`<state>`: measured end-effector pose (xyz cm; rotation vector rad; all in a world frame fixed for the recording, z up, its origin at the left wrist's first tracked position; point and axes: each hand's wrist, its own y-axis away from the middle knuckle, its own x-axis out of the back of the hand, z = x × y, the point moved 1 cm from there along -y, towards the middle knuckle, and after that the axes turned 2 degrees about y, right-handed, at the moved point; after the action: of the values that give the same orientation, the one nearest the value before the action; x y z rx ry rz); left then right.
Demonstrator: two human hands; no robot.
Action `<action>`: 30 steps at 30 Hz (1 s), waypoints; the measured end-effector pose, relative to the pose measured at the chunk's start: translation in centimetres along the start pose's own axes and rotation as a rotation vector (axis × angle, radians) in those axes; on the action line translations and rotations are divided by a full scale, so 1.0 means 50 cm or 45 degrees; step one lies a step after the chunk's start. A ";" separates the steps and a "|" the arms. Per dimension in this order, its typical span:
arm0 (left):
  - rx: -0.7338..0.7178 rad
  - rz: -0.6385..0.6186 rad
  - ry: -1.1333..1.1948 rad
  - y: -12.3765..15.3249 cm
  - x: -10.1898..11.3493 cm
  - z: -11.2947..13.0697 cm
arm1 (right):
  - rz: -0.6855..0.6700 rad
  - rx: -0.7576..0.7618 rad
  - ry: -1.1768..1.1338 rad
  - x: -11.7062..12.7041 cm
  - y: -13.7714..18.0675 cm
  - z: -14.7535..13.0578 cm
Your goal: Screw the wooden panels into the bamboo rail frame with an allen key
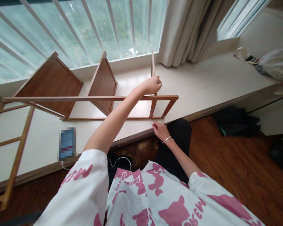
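A partly assembled wooden shelf rack [85, 98] lies on its side on the pale window ledge, two broad brown shelf boards [103, 84] standing up from its frame. My left hand [152, 85] reaches across the long rail and is closed around the narrow shelf board [153, 64] at the rack's right end. Below it, close to the lower rail, my right hand [160, 130] has its fingers pinched together by the joint. Something thin and pale shows at those fingertips, too small to name.
A phone [67, 144] with a white cable lies on the ledge [202, 78] at left. Ladder-like wooden frame parts [16, 157] jut over the front edge. A curtain [179, 34] hangs behind, and a dark umbrella-like bundle [235, 121] rests on the wood floor.
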<state>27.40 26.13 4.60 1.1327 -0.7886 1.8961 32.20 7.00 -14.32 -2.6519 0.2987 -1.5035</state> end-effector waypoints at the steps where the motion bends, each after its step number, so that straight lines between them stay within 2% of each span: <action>1: -0.002 -0.001 -0.001 0.001 0.001 0.001 | -0.004 0.008 0.025 0.000 -0.001 -0.002; 9: 0.001 -0.007 0.028 0.003 0.002 0.000 | -0.021 0.017 0.178 -0.009 -0.001 -0.010; 21: 0.001 -0.002 0.033 0.001 -0.001 -0.004 | 0.022 -0.035 0.245 -0.009 0.001 -0.011; 30: -0.001 0.011 0.041 -0.001 -0.001 -0.006 | 0.050 0.125 0.244 -0.017 -0.012 -0.028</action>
<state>27.34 26.36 4.43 1.0974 -0.7779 1.9159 30.63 7.80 -14.21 -2.4178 0.2792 -1.7162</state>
